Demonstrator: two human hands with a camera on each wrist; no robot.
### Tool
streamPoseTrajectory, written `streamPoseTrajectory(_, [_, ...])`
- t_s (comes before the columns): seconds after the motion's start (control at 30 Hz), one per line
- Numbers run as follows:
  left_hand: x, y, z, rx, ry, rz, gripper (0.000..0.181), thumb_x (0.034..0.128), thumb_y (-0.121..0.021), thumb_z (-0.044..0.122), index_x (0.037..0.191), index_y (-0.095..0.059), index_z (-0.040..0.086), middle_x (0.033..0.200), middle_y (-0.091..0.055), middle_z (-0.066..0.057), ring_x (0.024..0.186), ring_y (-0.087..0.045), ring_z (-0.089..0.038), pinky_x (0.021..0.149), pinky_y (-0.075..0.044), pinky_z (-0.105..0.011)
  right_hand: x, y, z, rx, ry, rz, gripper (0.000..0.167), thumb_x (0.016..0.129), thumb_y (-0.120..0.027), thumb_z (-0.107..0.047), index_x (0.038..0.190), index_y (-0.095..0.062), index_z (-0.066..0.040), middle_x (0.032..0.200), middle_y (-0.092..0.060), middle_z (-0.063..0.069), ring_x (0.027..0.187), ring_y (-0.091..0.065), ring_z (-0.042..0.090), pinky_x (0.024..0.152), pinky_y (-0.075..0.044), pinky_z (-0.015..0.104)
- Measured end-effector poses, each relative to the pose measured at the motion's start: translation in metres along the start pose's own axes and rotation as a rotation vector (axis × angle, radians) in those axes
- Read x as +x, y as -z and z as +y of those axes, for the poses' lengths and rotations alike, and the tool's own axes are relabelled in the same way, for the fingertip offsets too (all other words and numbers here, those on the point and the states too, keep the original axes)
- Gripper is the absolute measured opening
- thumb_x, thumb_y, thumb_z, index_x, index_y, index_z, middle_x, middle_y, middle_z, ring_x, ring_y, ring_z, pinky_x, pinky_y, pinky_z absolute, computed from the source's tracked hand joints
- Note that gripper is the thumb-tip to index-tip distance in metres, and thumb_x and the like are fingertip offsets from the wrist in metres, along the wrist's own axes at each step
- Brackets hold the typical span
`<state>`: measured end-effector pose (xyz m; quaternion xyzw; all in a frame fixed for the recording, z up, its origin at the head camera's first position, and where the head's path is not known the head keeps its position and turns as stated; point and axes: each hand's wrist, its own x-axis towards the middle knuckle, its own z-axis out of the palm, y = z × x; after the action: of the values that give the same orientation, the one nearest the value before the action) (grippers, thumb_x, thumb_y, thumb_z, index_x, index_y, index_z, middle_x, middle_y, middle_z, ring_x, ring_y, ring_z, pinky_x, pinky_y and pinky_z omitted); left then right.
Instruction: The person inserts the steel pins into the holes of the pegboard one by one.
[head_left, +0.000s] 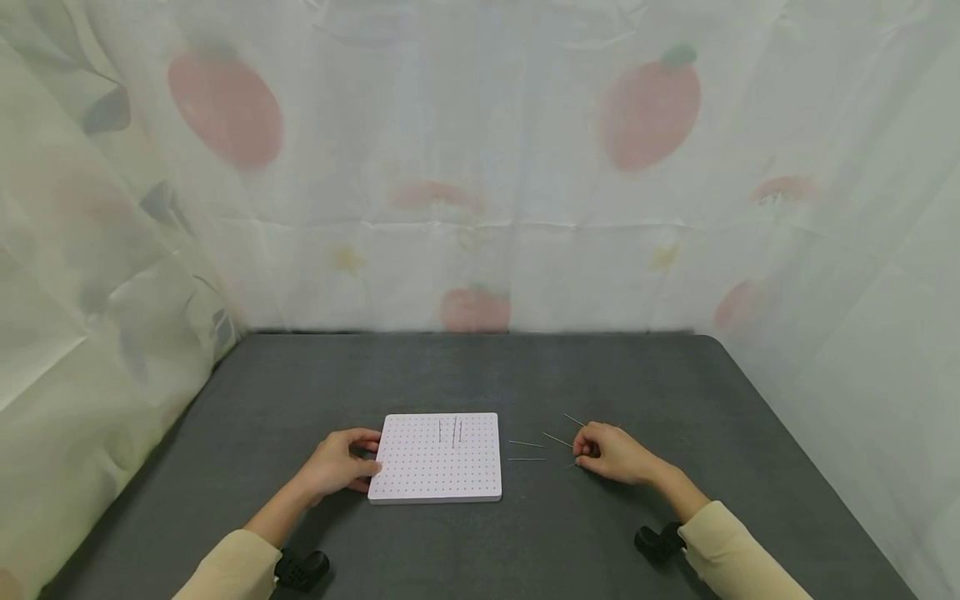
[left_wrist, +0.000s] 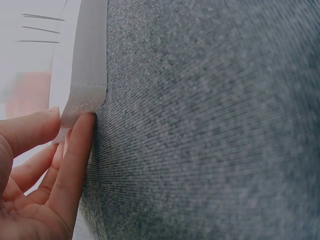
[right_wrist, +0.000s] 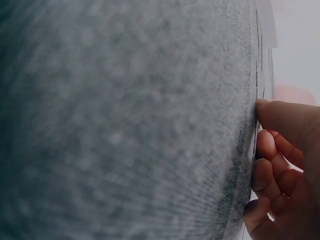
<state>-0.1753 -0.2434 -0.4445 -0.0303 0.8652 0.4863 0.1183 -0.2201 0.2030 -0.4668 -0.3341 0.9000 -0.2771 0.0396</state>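
Note:
A white pegboard with rows of small holes lies on the dark table. Several thin metal pins stand upright in its far part. My left hand grips the board's left edge, thumb on top and fingers along the side, as the left wrist view shows up close. Right of the board, my right hand is down at the table with bent fingers. Its thumb tip touches a thin pin, mostly hidden by the hand; thumb and index finger stand apart. More loose pins lie between board and hand.
The dark grey table has a rounded far right corner. Behind it hangs a pale curtain printed with red fruit, and more sheeting borders both sides. A black strap device sits on each wrist.

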Motion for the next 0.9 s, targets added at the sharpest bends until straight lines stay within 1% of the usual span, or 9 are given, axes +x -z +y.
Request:
streamPoseTrajectory(0.23, [-0.0011,-0.0005,0.0011,0.011,0.01,0.009,0.056,0.0828,-0.072,-0.002,0.134,-0.052,-0.009,0.119,-0.06,-0.023,0.08,-0.068,-0.018,0.064,-0.063,-0.037,-0.0001,0.0001,-0.0001,-0.023,0.018,0.015,0.009,0.09,-0.07,-0.009,0.085,-0.064,-0.016,0.082,-0.058,-0.005,0.073,-0.045,-0.003,0.062,-0.043,0.018])
streamPoseTrajectory(0.53, [-0.0008,-0.0007,0.0016,0.012,0.011,0.008,0.056,0.0827,-0.072,-0.002,0.134,-0.051,-0.009,0.12,-0.059,-0.023,0.079,-0.067,-0.017,0.063,-0.063,-0.037,-0.0005,0.0009,-0.0005,-0.056,0.01,0.013,0.012,0.091,-0.068,-0.01,0.082,-0.065,-0.018,0.079,-0.054,-0.007,0.071,-0.041,-0.002,0.064,-0.038,0.018])
streamPoseTrajectory(0.73, [0.0005,-0.0009,0.0001,0.019,0.008,0.009,0.057,0.083,-0.072,-0.002,0.135,-0.051,-0.009,0.12,-0.059,-0.023,0.079,-0.067,-0.017,0.063,-0.063,-0.037,0.0002,0.0014,-0.0012,-0.076,0.004,-0.007,0.01,0.093,-0.064,-0.011,0.084,-0.065,-0.016,0.08,-0.053,-0.006,0.072,-0.04,-0.002,0.064,-0.037,0.019])
streamPoseTrajectory(0.87, [0.0002,-0.001,-0.0001,0.025,0.01,0.011,0.057,0.0829,-0.072,-0.001,0.135,-0.051,-0.008,0.12,-0.059,-0.023,0.079,-0.067,-0.017,0.063,-0.063,-0.036,0.0009,0.0002,-0.0017,-0.068,-0.035,-0.021,0.009,0.095,-0.062,-0.011,0.088,-0.064,-0.016,0.081,-0.055,-0.006,0.072,-0.041,-0.002,0.064,-0.038,0.019])
streamPoseTrajectory(0.9, [0.0002,-0.001,-0.0003,0.028,0.01,0.01,0.057,0.083,-0.072,-0.001,0.135,-0.051,-0.008,0.12,-0.059,-0.023,0.079,-0.067,-0.017,0.063,-0.063,-0.036,0.0011,-0.0001,-0.0019,-0.062,-0.033,-0.023,0.008,0.095,-0.062,-0.011,0.089,-0.064,-0.015,0.082,-0.055,-0.006,0.072,-0.041,-0.002,0.063,-0.038,0.019])
